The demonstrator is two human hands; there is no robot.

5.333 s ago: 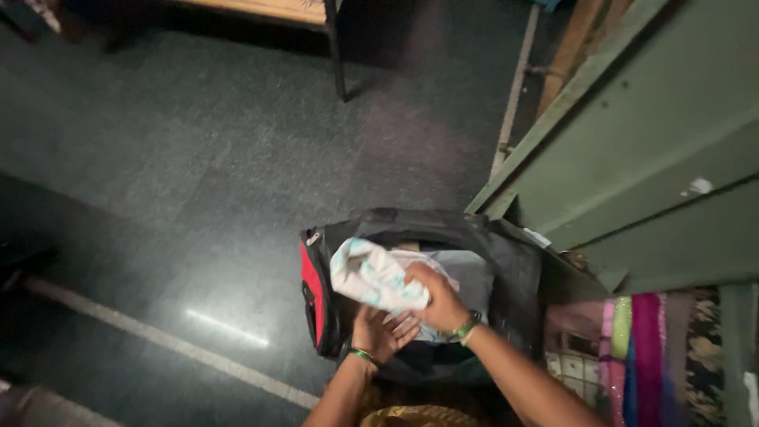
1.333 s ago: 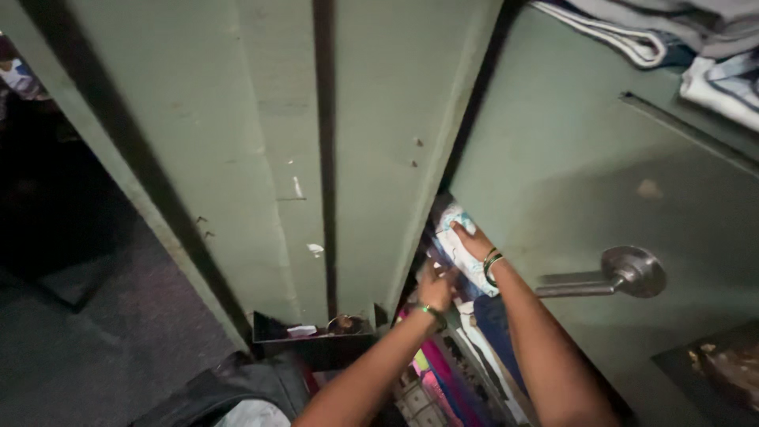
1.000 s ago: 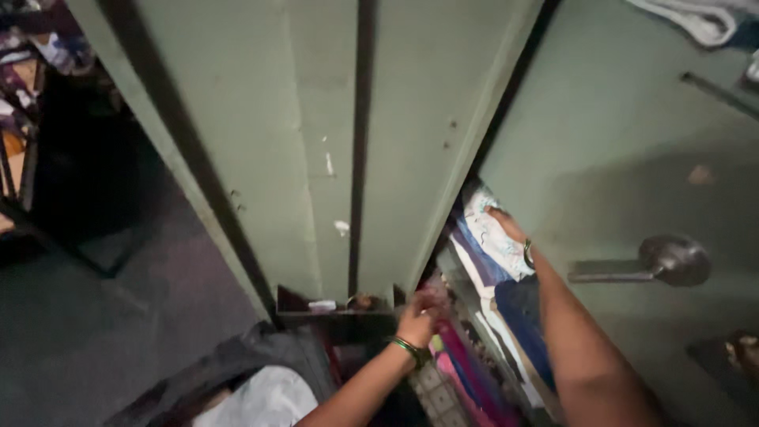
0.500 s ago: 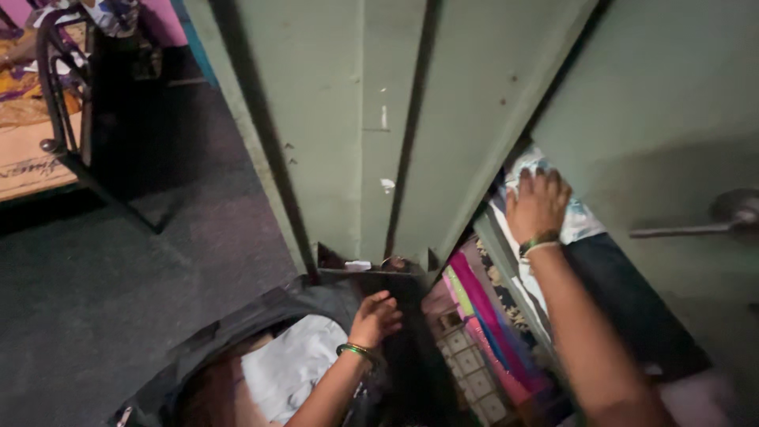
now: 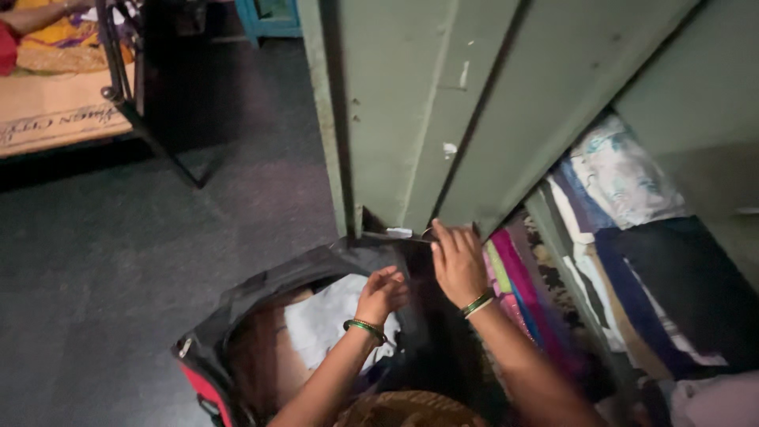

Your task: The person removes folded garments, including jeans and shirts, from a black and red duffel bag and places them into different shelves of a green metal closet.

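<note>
We see the left hand (image 5: pixel 383 291), a green bangle at its wrist, hovering with fingers loosely curled and gripping nothing, right over the open mouth of a black bag (image 5: pixel 261 296) with a red side panel. Just below those fingers lies a pale, soft folded cloth (image 5: pixel 324 324) inside the bag, its surface smooth and slightly crumpled. The right hand (image 5: pixel 457 265), also bangled, is just to the right of the left one, raised with fingers straight and close together, the tips touching the lower edge of the green metal cupboard door (image 5: pixel 443 103); whether they pinch that edge we cannot tell. The door is flat painted steel, chipped in small white spots. To the right of the right hand stand the stacked folded clothes (image 5: pixel 514 277) in pink, green and patterned bands, and further right, well apart from both hands, a white cloth with a pale blue print (image 5: pixel 624 178) lies on top of dark folded cloth on a shelf. Half a second ago the right hand pressed flat on that printed cloth; now it has left it and come down to the door edge, while the left hand has stayed over the bag.
</note>
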